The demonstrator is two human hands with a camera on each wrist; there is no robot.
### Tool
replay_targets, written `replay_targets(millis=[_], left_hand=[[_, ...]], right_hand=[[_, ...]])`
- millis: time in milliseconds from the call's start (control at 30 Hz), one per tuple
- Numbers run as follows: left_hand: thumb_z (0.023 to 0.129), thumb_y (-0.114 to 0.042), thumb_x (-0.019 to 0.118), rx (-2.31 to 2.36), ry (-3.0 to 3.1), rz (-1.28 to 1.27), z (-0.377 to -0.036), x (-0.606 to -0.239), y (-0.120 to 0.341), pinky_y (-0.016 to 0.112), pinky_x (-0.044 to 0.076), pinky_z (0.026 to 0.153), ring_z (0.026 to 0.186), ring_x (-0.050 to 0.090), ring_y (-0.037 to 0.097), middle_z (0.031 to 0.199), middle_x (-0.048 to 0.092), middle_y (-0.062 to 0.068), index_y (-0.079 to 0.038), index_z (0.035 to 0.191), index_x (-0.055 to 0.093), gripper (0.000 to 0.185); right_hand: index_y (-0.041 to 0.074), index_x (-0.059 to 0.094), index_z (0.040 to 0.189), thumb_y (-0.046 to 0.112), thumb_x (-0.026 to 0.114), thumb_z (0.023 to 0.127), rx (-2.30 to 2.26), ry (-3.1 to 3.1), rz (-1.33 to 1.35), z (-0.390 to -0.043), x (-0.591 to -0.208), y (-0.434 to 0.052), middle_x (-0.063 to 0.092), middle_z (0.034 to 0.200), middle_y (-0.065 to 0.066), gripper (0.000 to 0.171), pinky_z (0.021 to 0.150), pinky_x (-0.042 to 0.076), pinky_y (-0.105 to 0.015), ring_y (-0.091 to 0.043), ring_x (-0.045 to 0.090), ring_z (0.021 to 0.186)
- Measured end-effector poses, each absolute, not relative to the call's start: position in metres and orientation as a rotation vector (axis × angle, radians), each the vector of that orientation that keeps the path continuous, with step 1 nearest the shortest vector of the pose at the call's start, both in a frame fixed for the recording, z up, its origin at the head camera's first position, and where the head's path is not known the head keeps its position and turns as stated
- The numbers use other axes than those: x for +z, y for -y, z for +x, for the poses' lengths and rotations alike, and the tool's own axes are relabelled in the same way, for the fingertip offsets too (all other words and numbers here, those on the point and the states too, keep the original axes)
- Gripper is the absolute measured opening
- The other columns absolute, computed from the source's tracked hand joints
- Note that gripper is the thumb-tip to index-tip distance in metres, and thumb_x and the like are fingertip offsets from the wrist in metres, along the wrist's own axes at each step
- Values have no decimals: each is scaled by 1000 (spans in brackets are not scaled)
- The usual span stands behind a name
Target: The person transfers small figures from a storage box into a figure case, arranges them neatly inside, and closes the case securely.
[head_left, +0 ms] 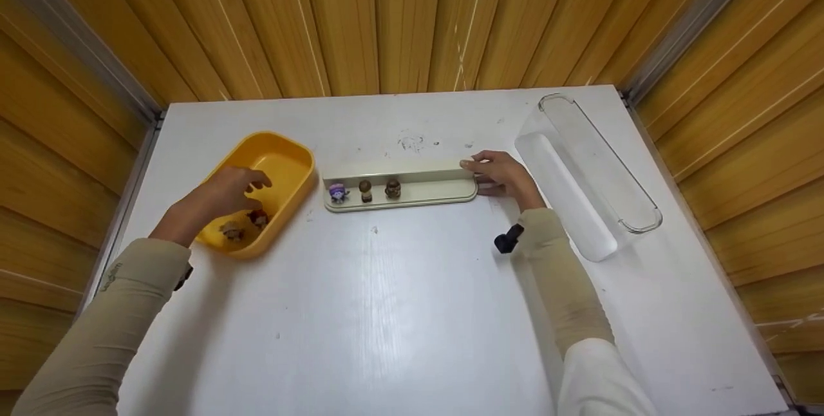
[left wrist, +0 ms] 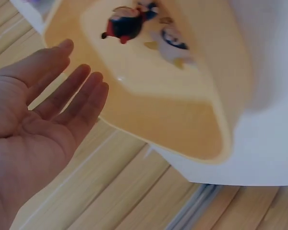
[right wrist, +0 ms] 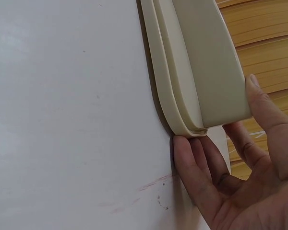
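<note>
Two toys [head_left: 244,225] half hidden under open left hand [head_left: 222,194]; right hand [head_left: 502,173] grips shelf [head_left: 412,192] end

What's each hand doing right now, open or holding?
Left hand: open, fingers relaxed over the yellow bin, holding nothing.
Right hand: thumb and fingers hold the end of the cream shelf.

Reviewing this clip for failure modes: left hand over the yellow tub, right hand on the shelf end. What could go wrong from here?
1. The right hand only steadies the cream shelf at one end; a nudge could topple the three small figures standing loose on it.
2. The left hand is open over the yellow tub; the two figures inside lie close together, so a grab might take both.
</note>
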State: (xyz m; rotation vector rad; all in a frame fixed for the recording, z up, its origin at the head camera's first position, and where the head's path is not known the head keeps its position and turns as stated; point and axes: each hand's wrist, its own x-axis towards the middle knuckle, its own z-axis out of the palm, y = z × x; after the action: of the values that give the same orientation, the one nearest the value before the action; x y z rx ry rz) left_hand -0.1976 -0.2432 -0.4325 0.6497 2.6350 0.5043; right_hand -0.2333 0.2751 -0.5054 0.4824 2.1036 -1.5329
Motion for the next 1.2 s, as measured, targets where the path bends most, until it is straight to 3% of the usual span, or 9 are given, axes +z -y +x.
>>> replay_targets(millis=[267,533,1200], left_hand=[[93,-7,72,489,-2458,613,-203,-442,257,57,52,96,112,61,45,122,66,27,8,127,63,38],[90,-3,75,468,-2409,655,-209,-450,258,50,56,92,93,65,28,103,74,16,5,111,74,23],[85,2,79,467,-2399,583,-222,-454,247,40,61,77,80,69,18,89,77,13,0,95,80,10]], right_hand=[[12,57,134,40,78,90,-1545,-2099,467,-233,-507,-273,60,131,-11,57,91,58,-38,-23,65,111],[12,57,132,40,79,89,-1533,-2105,478,-234,-507,-273,60,131,-11,56,89,59,-37,-23,65,108],[13,57,132,41,78,90,-1533,-2095,489,-233,-506,-274,61,130,-10,54,88,59,-35,-20,66,105]])
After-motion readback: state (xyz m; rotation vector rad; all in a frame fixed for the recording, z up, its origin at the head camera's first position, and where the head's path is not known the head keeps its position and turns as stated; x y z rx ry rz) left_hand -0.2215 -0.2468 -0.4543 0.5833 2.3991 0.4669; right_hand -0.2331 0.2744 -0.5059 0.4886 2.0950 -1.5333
